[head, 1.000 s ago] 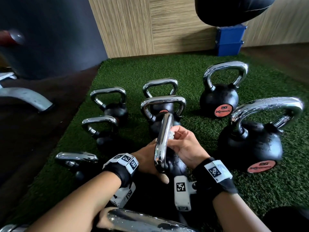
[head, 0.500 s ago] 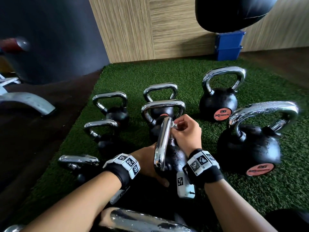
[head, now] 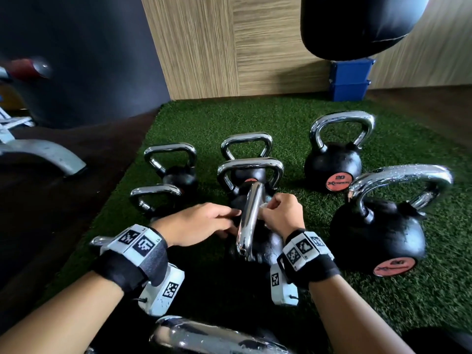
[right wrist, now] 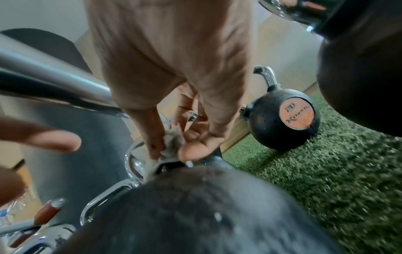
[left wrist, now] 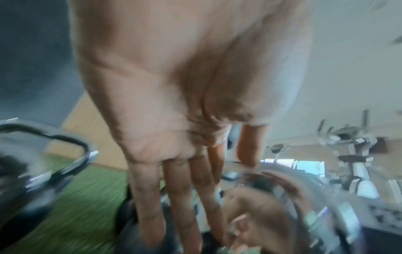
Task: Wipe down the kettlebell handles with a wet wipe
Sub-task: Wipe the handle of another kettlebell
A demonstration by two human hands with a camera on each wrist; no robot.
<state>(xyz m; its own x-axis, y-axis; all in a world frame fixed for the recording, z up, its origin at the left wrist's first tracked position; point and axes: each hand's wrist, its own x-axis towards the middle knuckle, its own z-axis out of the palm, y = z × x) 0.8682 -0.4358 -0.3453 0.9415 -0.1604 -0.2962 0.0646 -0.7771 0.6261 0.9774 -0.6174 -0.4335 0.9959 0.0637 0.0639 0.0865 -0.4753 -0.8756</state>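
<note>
A black kettlebell stands on the green turf straight ahead, its chrome handle seen edge-on. My right hand is on the handle's right side and pinches a crumpled wet wipe. In the right wrist view the fingertips press the wipe against the handle's far leg, just above the black ball. My left hand reaches in from the left with straight fingers that touch the handle's left side. The left wrist view is blurred and shows the palm with its fingers stretched out, holding nothing.
Several more chrome-handled kettlebells ring the one I work on: a 20 one at the back right, a large one close on the right, smaller ones on the left, a wet handle just below me. A black punch bag hangs above.
My left hand has come up off the kettlebell's body and now reaches the handle's left side with straight fingers. The right hand stays at the handle with the wipe.
</note>
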